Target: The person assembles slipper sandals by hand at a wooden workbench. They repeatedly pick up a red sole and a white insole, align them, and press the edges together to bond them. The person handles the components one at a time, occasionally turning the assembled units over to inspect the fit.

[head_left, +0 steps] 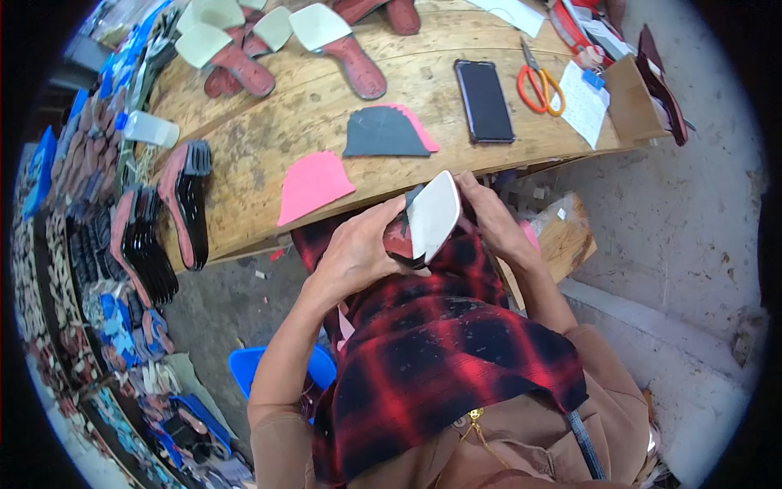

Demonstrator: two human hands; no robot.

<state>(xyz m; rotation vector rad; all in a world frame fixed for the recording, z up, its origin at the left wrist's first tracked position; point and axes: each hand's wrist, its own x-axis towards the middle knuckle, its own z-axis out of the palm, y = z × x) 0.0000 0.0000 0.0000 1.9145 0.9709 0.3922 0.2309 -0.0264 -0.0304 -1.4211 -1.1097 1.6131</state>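
Just off the table's front edge, over my lap, I hold a shoe insole (pixel 436 213) with a pale front part tilted up and a dark red, black-edged part below it. My left hand (pixel 358 244) is wrapped around its left side, thumb and fingers closed on the dark part. On the opposite side, the fingers of my right hand (pixel 487 208) pinch the edge near the top; their tips are partly hidden. Closest on the table lie a pink fan-shaped piece (pixel 316 186) and a dark grey piece (pixel 387 133) with pink showing underneath.
Several red-and-cream insoles (pixel 338 49) lie at the back of the wooden table (pixel 285 114). To the right are a phone (pixel 485 102), orange-handled scissors (pixel 538 85), paper and a cardboard box (pixel 635 102). Left are stacked black-edged soles (pixel 147 244), a plastic bottle (pixel 148 129) and crowded racks.
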